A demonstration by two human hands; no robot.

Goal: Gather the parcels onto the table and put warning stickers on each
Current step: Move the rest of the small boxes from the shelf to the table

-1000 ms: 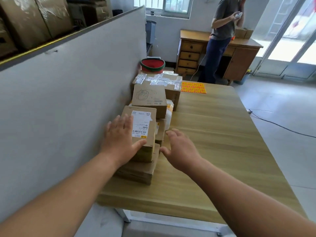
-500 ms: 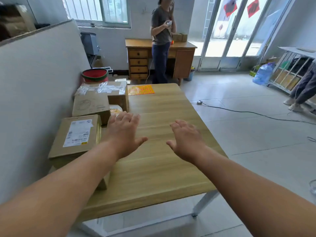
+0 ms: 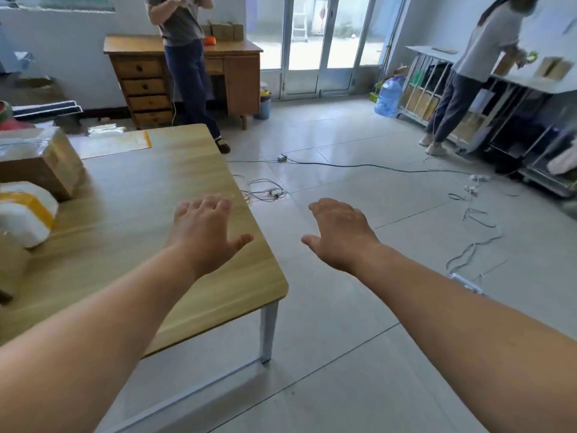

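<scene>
Both palms face down with fingers loose, grasping nothing: the left hand (image 3: pixel 204 232) above the tabletop (image 3: pixel 150 195), the right hand (image 3: pixel 338 234) over the floor (image 3: pixel 343 339). A taped cardboard parcel (image 3: pixel 43 164) sits at the tabletop's far left.

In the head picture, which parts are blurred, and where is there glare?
Head view: the cardboard box and the white parcel at the left edge look smeared; the left hand and right hand are sharper; glare washes out the sticker sheet; the glass doors are overexposed.
</scene>
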